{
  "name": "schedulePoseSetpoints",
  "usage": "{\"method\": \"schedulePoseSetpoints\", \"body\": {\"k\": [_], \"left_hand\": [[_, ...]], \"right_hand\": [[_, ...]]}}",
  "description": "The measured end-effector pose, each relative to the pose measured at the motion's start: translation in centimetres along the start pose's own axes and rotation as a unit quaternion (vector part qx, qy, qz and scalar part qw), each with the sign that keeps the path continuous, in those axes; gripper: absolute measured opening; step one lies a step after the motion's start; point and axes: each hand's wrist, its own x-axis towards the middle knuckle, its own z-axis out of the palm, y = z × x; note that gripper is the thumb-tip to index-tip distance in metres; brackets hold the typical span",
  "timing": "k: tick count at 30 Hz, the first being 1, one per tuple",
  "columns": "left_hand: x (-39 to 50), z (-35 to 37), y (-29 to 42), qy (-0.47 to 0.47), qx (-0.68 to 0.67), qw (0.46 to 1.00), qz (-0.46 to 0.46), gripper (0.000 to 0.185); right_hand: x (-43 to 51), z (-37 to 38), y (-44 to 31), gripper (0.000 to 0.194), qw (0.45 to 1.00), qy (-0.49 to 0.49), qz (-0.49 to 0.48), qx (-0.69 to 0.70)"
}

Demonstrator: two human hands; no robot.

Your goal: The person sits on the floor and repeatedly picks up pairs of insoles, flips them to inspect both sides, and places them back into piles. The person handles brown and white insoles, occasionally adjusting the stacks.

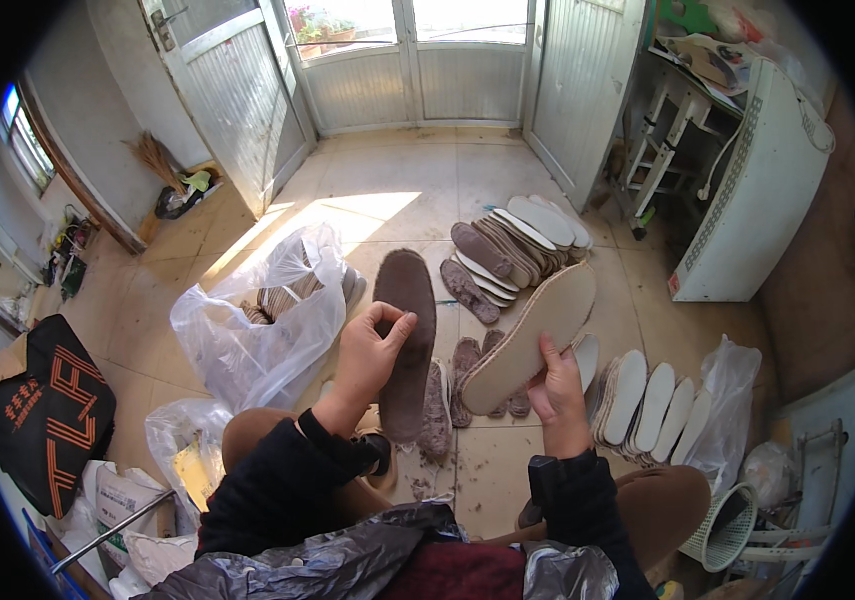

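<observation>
My left hand (369, 354) grips a dark brown insole (406, 397) at its side, thumb and forefinger meeting over its face; the other fingers are partly hidden. Held at a slant, a cream insole (528, 337) rests in my right hand (564, 394), with the thumb on its face. A fuzzy edge shows along its left side, and a second layer may lie behind it. Below and between the hands, fuzzy grey-brown insoles (466, 375) lie on the tiled floor. Beyond them is a leaning pile of brown and white insoles (517, 244).
A clear plastic bag (228, 360) of insoles stands to the left. Rows of white-faced insoles (626, 397) and another plastic bag (724, 405) are at right. A green basket (724, 529) lies tipped near my knee. A white heater-like panel (754, 187) leans at right. Lint dots the floor.
</observation>
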Motion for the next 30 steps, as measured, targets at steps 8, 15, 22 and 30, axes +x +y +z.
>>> {"method": "schedulePoseSetpoints", "body": {"k": [8,15,22,30], "left_hand": [[1.5,-1.3,-2.5,0.004,0.05,0.998,0.029,0.032],[1.1,-2.6,-1.5,-0.036,0.057,0.997,-0.035,0.047],[0.5,-0.6,-2.3,-0.105,-0.01,0.994,-0.001,0.074],[-0.3,-0.4,-1.2,-0.093,-0.004,0.994,0.054,0.07]], "right_hand": [[0.3,-0.4,0.1,0.044,0.996,0.026,-0.015,-0.08],[0.4,-1.2,0.6,0.038,0.993,0.045,0.011,-0.111],[0.0,-0.7,2.6,0.04,0.99,-0.005,0.025,-0.135],[2.3,-5.4,4.0,0.034,0.973,0.035,-0.072,-0.216]]}}
